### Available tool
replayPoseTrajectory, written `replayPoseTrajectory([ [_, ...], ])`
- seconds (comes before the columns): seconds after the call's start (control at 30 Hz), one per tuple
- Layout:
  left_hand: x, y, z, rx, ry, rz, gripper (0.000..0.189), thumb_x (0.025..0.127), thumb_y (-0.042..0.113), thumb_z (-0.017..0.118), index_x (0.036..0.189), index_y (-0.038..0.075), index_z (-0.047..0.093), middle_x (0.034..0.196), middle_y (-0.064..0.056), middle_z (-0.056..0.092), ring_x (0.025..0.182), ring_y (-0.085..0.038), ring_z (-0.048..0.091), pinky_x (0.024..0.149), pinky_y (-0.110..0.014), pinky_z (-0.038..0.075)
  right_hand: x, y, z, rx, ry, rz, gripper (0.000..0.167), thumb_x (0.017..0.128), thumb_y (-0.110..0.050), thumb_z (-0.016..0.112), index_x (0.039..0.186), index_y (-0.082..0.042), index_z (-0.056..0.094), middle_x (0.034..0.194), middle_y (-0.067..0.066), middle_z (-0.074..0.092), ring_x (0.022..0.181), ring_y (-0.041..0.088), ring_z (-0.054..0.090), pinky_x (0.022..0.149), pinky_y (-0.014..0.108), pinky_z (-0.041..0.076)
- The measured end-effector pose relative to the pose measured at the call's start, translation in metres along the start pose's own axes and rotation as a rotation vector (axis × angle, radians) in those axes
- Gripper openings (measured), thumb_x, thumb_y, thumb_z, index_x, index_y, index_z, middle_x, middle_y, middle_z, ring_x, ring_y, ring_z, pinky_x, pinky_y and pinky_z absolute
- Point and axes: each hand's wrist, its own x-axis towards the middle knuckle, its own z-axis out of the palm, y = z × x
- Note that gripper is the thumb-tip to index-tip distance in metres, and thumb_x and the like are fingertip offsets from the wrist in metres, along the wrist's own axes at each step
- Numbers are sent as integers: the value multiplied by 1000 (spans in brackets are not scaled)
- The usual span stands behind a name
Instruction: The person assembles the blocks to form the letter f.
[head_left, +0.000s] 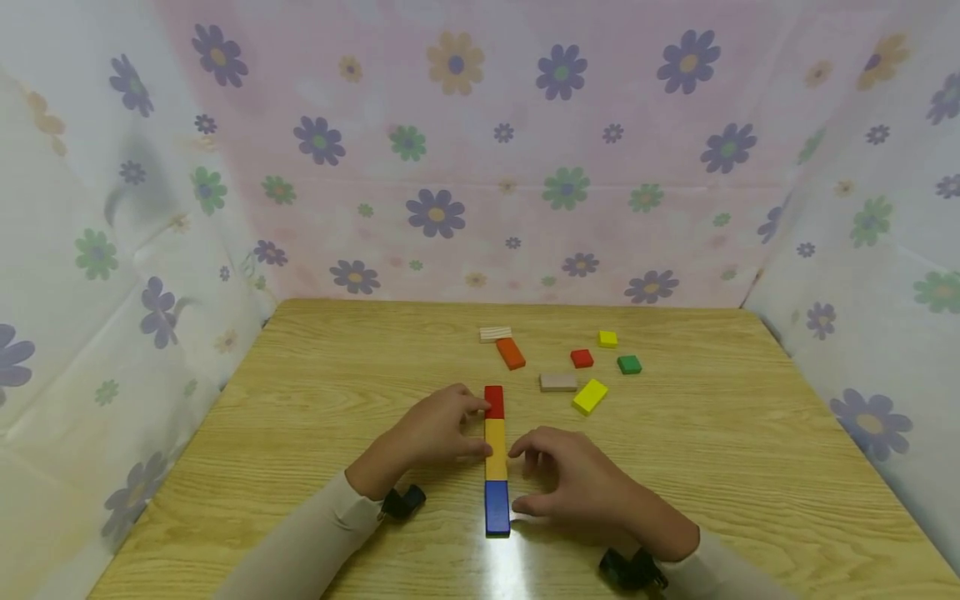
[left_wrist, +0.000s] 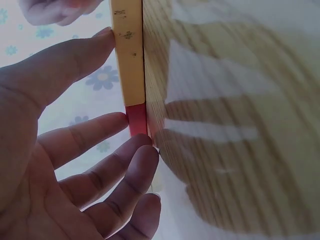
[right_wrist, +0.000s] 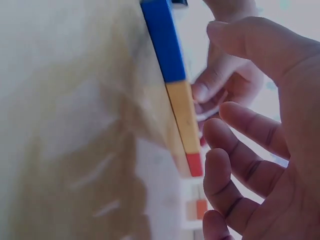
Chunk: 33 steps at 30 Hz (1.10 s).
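Observation:
A row of three blocks lies end to end in the head view: red [head_left: 493, 402] at the far end, orange-yellow [head_left: 496, 440] in the middle, blue [head_left: 497, 505] nearest. My left hand [head_left: 435, 427] rests along the row's left side. In the left wrist view, its thumb touches the orange-yellow block [left_wrist: 129, 60] and its index fingertip the red block [left_wrist: 136, 119]. To the right of the row, my right hand [head_left: 583, 477] hovers with loosely bent fingers, holding nothing. The right wrist view shows those fingers apart from the blue block [right_wrist: 165, 42].
Beyond the row lie a striped wooden block [head_left: 495, 334], an orange block [head_left: 511, 353], a plain wooden block [head_left: 558, 382] and a yellow block [head_left: 590, 397]. Small red [head_left: 582, 358], yellow [head_left: 607, 339] and green [head_left: 629, 364] blocks sit farther right. A flowered cloth [head_left: 495, 167] surrounds the table.

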Motion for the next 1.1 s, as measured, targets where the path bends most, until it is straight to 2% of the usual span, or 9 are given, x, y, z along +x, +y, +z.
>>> replayPoseTrajectory([
  [0.17,0,2,0,-10,-8,-4,65,82,48,87,137,17,69,124,-2,65,94,-12,56,78,-30,49,1,6,-18,-23,90,7,53,83,-55,83,123,-23,68,101,-8,67,91,12,61,79,31,55],
  [0.4,-1,4,-1,11,-9,-12,65,82,48,86,137,18,68,126,-1,65,97,-13,58,79,-31,50,8,15,-52,-28,275,1,39,87,-36,85,122,-27,69,105,-4,68,94,23,64,79,40,57],
  [0.6,-2,4,-2,27,-6,-12,65,82,48,86,138,19,68,130,-1,64,104,-15,60,84,-34,51,18,24,-82,-74,369,25,35,91,-35,82,122,-25,68,105,-5,68,93,21,63,76,38,54],
  [0.83,0,4,-2,16,-9,-17,64,82,47,86,137,18,69,129,-1,65,104,-15,60,85,-34,51,33,39,-103,31,360,101,38,92,-37,80,126,-25,70,109,3,70,89,22,60,72,33,52],
  [0.93,0,5,-2,18,-11,-11,65,82,47,86,137,17,68,129,-1,65,101,-14,59,84,-34,51,40,49,-102,47,334,124,42,91,-37,81,130,-24,71,111,6,70,87,23,61,70,32,54],
  [1.1,0,4,-2,23,-15,-9,65,82,47,86,137,17,68,128,-1,65,100,-14,59,84,-34,51,47,63,-91,-8,275,162,46,90,-39,81,132,-22,72,123,9,69,91,21,61,72,33,54],
])
